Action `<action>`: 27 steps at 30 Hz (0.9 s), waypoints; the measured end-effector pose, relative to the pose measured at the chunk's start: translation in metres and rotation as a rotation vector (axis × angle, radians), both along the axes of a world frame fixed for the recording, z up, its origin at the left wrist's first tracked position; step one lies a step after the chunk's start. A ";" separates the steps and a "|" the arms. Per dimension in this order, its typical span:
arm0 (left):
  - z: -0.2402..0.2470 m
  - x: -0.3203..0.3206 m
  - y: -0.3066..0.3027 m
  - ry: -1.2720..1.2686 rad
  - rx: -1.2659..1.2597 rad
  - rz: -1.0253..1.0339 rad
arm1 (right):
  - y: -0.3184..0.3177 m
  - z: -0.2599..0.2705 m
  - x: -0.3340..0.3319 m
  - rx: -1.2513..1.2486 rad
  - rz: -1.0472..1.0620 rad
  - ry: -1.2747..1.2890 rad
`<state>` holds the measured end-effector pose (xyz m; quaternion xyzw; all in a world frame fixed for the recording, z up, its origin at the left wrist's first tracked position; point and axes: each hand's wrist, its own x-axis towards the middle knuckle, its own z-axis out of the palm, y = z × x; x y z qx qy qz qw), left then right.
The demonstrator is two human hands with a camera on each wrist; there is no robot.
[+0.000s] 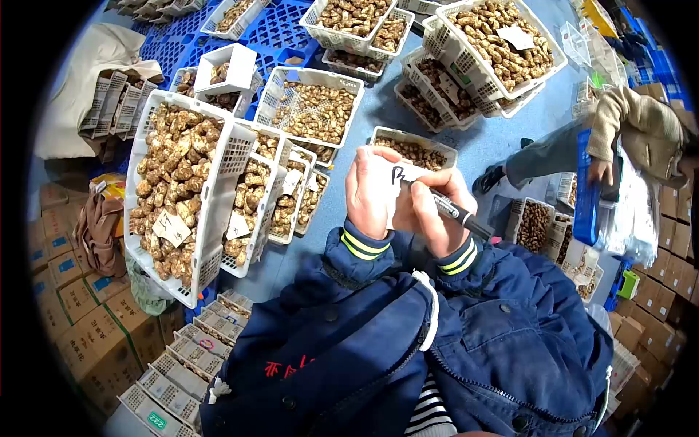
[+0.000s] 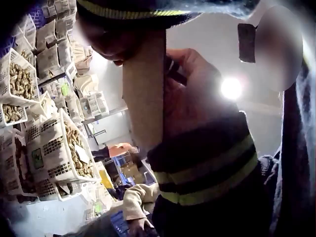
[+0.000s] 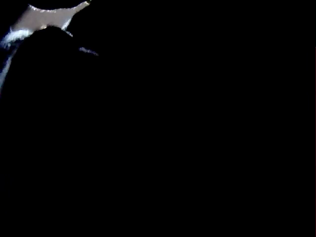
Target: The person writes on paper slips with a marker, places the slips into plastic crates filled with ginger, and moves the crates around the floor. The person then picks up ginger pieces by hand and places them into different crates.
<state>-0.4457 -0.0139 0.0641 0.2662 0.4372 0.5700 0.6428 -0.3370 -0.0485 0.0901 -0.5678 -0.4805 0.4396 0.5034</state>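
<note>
My left hand (image 1: 364,195) grips a small white card (image 1: 400,202) by its left side, up in front of the chest. A black handwritten mark resembling a "B" stands near the card's top. My right hand (image 1: 442,234) holds a black marker pen (image 1: 464,218), its writing end at the card and its back end toward the right sleeve. In the left wrist view, the card (image 2: 143,94) appears from its back between both hands, partly covering the right hand (image 2: 195,94). The right wrist view is almost wholly dark.
White crates of brown, knobbly mushroom-like produce (image 1: 178,175) stack up at left, some with paper labels (image 1: 172,228). More crates (image 1: 502,47) stand ahead on blue floor (image 1: 386,102) and pallets (image 1: 280,29). Another person (image 1: 633,131) with a blue crate (image 1: 585,189) is at right. Cartons (image 1: 102,342) line the left.
</note>
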 end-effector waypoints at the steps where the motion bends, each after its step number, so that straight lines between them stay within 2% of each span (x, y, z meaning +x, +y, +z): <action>1: -0.001 0.000 0.000 0.000 0.004 0.002 | -0.001 0.000 0.000 0.034 0.032 -0.059; 3: 0.002 -0.002 0.000 -0.024 0.017 0.005 | 0.001 -0.004 -0.004 0.067 0.091 -0.061; 5: 0.002 -0.003 0.001 -0.084 -0.001 0.007 | 0.000 0.000 -0.005 -0.023 0.014 0.110; 9: 0.000 -0.005 0.003 0.011 0.022 0.008 | 0.000 0.009 -0.005 -0.186 -0.054 0.308; 17: -0.005 -0.004 0.015 -0.010 0.068 -0.008 | 0.007 0.017 0.018 -0.043 -0.167 0.336; 20: -0.002 0.001 0.018 -0.018 0.075 0.039 | 0.005 0.018 0.029 -0.073 -0.111 0.272; 22: -0.002 -0.003 0.019 0.120 0.140 0.039 | 0.006 0.014 0.030 -0.028 -0.064 0.288; 23: -0.002 -0.003 0.023 0.028 0.064 0.060 | 0.005 0.016 0.028 -0.052 -0.059 0.321; 25: 0.000 -0.008 0.028 -0.024 0.068 0.060 | 0.005 0.018 0.019 -0.075 -0.080 0.324; 27: 0.000 -0.014 0.039 0.013 0.081 0.062 | 0.010 0.021 0.011 -0.064 -0.070 0.301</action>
